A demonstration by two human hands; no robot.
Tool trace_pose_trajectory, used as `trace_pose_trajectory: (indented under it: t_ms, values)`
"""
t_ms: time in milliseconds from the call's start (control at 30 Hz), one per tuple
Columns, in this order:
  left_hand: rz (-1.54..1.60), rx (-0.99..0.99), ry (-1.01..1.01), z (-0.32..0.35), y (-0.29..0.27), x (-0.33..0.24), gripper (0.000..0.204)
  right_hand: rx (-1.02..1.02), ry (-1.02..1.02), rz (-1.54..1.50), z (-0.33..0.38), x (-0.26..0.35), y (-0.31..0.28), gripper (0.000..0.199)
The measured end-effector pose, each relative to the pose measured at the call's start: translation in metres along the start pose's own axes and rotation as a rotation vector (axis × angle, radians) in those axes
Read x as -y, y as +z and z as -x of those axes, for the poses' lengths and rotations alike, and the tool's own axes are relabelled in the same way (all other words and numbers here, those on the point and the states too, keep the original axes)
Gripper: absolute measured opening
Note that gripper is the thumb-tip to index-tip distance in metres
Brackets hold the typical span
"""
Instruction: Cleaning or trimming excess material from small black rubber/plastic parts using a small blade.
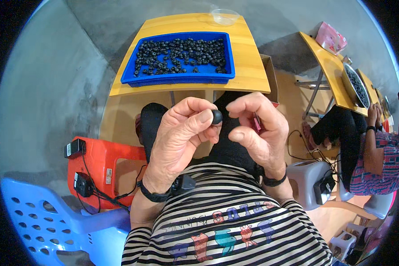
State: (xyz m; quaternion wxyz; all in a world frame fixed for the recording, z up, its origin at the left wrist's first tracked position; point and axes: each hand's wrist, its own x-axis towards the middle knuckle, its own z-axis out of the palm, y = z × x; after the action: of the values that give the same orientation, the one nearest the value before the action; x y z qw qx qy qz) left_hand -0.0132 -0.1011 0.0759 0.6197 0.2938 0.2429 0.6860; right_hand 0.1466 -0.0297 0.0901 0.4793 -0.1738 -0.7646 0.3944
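Round black piece sits between the two hands, left one's got it

So the black piece (217,117) is pinched between thumb and fingers of the left hand (179,131), near side of the blue tray (177,80). Looks round, so no long axis I can make out. Right hand (269,133) is just right of it, not touching: thumb and forefinger parted, other fingers curled round some small pink thing (256,123).

Small, round, smooth black piece (217,116), pinched at the tips of the left hand's (179,133) thumb and finger. Thin pink thing (256,122) tucked in the right hand (269,129), mostly hidden.
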Motion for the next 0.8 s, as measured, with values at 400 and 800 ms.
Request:
trace_pose_trajectory:
  t_ms: [400,800]
  values:
    - [-0.015,-0.016,0.009,0.001,0.003,-0.002,0.015,0.084,-0.254,0.206,0.003,-0.006,0.005,0.035]
    - [-0.074,-0.032,0.013,0.002,0.004,-0.001,0.015,0.032,-0.316,0.329,0.002,-0.006,0.011,0.024]
